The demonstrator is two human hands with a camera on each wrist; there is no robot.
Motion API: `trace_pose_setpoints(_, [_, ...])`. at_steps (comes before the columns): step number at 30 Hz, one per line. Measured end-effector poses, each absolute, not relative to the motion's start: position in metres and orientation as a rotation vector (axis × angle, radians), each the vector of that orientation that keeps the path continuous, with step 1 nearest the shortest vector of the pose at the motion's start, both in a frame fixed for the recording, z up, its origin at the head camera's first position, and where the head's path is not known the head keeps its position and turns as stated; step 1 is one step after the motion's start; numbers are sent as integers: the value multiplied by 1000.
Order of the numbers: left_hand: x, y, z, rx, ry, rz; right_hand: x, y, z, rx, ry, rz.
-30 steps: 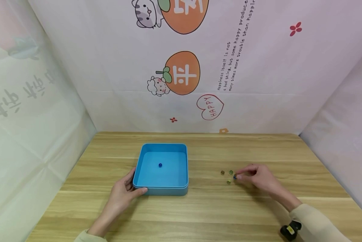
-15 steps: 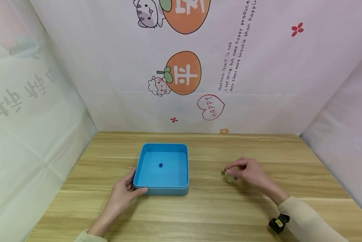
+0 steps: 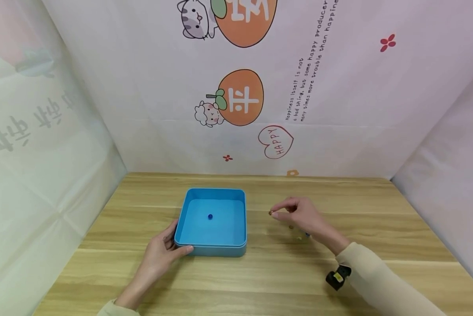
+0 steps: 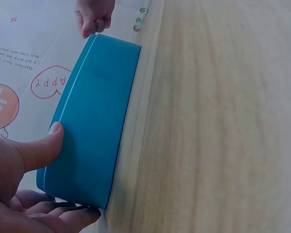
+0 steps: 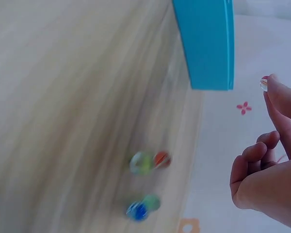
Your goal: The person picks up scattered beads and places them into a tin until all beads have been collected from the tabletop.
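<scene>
My left hand (image 3: 159, 252) holds the near left corner of a blue square box (image 3: 216, 235). Its thumb lies on the front wall, while the fingers wrap the left side, as the left wrist view also shows. A dark blue marble (image 3: 210, 217) sits inside on the floor of the box. Right of the box, raised over the table, my right hand (image 3: 305, 219) pinches a clear marble with an orange-red streak (image 5: 264, 84) between thumb and forefinger. Below it lie several marbles, among them a blue one (image 5: 137, 211), a red-orange one (image 5: 162, 159) and a yellow-green one (image 5: 140, 163).
The wooden table (image 3: 216, 285) meets a white printed cloth (image 3: 339, 145) at its back edge, with more cloth on both sides. A small black device (image 3: 338, 277) is strapped at the right sleeve.
My right hand has picked a marble from the loose group and carried it up and left toward the box. The left hand and the box stay in place.
</scene>
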State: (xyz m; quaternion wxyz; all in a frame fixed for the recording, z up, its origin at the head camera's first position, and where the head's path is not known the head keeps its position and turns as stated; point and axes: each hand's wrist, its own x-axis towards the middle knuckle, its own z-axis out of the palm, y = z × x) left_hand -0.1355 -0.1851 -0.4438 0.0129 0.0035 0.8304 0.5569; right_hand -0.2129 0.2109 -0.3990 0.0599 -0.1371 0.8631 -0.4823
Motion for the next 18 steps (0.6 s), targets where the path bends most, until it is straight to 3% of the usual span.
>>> trace_pose_setpoints(18, [-135,-183,-442,17,2607,1722,-236,128,-381,-613,2551,-1492])
